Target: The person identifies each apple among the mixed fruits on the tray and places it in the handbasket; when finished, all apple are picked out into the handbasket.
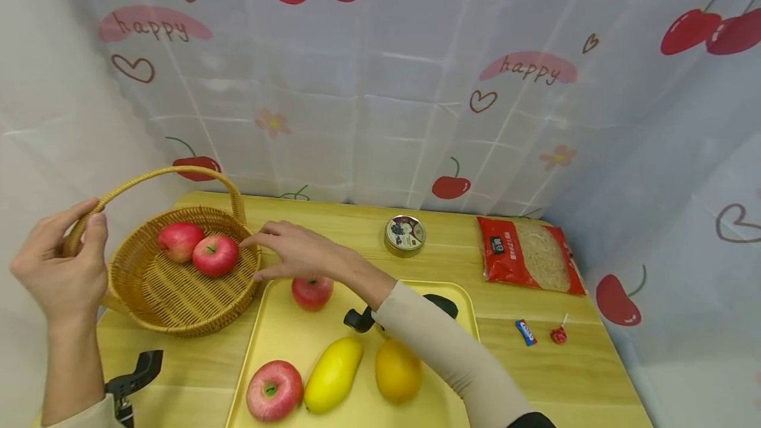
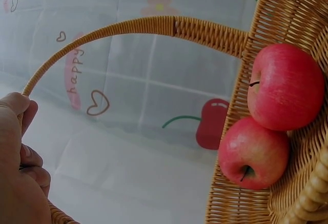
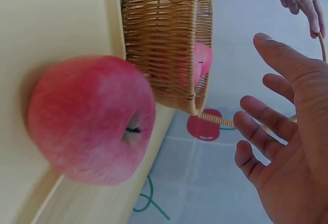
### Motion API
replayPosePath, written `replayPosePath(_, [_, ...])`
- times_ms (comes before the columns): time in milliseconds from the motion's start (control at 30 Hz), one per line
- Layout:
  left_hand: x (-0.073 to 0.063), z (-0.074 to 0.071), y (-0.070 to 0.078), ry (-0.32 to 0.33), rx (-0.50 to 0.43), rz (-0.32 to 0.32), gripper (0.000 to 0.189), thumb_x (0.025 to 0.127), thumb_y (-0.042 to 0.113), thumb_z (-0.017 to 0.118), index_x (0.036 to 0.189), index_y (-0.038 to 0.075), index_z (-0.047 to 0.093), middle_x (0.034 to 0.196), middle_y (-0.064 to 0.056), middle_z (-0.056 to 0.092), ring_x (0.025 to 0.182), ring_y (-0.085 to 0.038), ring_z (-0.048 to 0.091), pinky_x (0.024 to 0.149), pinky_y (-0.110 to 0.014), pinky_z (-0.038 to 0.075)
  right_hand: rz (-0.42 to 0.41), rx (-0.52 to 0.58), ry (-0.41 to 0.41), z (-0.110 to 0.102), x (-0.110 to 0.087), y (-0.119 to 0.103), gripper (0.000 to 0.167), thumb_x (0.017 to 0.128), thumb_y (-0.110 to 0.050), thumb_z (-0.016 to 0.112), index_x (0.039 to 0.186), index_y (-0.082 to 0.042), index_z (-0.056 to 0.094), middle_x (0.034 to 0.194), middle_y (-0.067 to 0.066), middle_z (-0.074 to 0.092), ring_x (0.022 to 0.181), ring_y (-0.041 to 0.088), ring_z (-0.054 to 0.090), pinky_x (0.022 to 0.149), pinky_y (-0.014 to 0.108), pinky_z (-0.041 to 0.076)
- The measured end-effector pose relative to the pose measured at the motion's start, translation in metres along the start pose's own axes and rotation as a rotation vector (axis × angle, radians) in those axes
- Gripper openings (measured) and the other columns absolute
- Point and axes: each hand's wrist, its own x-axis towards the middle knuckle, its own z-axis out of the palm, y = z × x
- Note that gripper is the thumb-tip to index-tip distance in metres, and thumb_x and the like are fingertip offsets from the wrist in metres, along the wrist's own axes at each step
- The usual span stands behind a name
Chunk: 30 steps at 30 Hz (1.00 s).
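My left hand (image 1: 65, 259) grips the handle (image 1: 157, 174) of a round wicker basket (image 1: 172, 319) at the left of the table. Two red apples (image 1: 215, 255) lie inside the basket, side by side against its far wall. At the basket's right rim hovers my right hand (image 1: 297, 253), fingers spread and holding nothing, as the right wrist view also shows. Below that hand a red apple (image 3: 92, 121) sits on the yellow tray (image 1: 285, 329). Another apple (image 1: 275, 390), a yellow mango (image 1: 335, 375) and an orange-yellow fruit (image 1: 398, 370) lie nearer on the tray.
A dark green object (image 1: 442, 305) on the tray is partly hidden by my right forearm. Behind the tray stands a round tin (image 1: 405, 234). To the right lie a red bag of grain (image 1: 529, 255), a blue wrapped candy (image 1: 526, 332) and a lollipop (image 1: 558, 334). Printed curtains enclose the table.
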Motion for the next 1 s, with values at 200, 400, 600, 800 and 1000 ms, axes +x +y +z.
replayPosePath(200, [0.000, -0.002, -0.001, -0.007, -0.001, -0.005, 0.018, 0.089, 0.001, 0.071, 0.102, -0.010, 0.075, 0.094, 0.010, 0.071, 0.084, 0.000, 0.061, 0.068, -0.002, 0.047, 0.012, 0.021, -0.026, 0.004, -0.023, 0.008, 0.064, 0.094, -0.057, 0.062, 0.150, -0.028, 0.048, 0.134, -0.003, 0.054, 0.118, 0.009, 0.049, 0.102, 0.021, 0.042])
replayPosePath(400, [0.000, -0.003, 0.000, -0.002, 0.012, -0.001, 0.017, 0.089, 0.001, 0.071, 0.102, -0.009, 0.076, 0.093, 0.010, 0.071, 0.081, 0.002, 0.060, 0.066, -0.001, 0.046, 0.050, 0.008, -0.051, 0.013, -0.040, 0.021, 0.065, 0.092, -0.055, 0.067, 0.148, -0.026, 0.051, 0.135, -0.001, 0.054, 0.119, 0.012, 0.051, 0.104, 0.025, 0.044])
replayPosePath(600, [0.000, -0.002, 0.001, -0.015, 0.026, -0.005, 0.017, 0.090, 0.002, 0.070, 0.102, -0.008, 0.076, 0.093, 0.011, 0.070, 0.085, 0.001, 0.061, 0.070, -0.002, 0.048, 0.107, -0.001, -0.100, 0.025, -0.055, 0.036, 0.066, 0.090, -0.054, 0.069, 0.148, -0.028, 0.050, 0.138, 0.000, 0.053, 0.122, 0.016, 0.051, 0.104, 0.029, 0.045])
replayPosePath(800, [-0.001, -0.001, 0.002, -0.031, 0.039, -0.010, 0.017, 0.091, 0.001, 0.069, 0.103, -0.010, 0.075, 0.094, 0.015, 0.068, 0.085, 0.002, 0.061, 0.071, -0.002, 0.048, 0.130, 0.044, -0.124, 0.033, -0.065, 0.047, 0.069, 0.087, -0.056, 0.072, 0.147, -0.029, 0.052, 0.137, 0.000, 0.054, 0.120, 0.017, 0.052, 0.100, 0.031, 0.047])
replayPosePath(1000, [-0.001, -0.001, 0.001, -0.026, 0.034, -0.008, 0.017, 0.090, 0.002, 0.070, 0.102, -0.009, 0.075, 0.093, 0.015, 0.068, 0.085, 0.001, 0.059, 0.069, -0.002, 0.047, 0.157, 0.116, -0.158, 0.039, -0.073, 0.050, 0.072, 0.084, -0.052, 0.077, 0.147, -0.031, 0.050, 0.135, 0.001, 0.053, 0.114, 0.014, 0.052, 0.096, 0.028, 0.048])
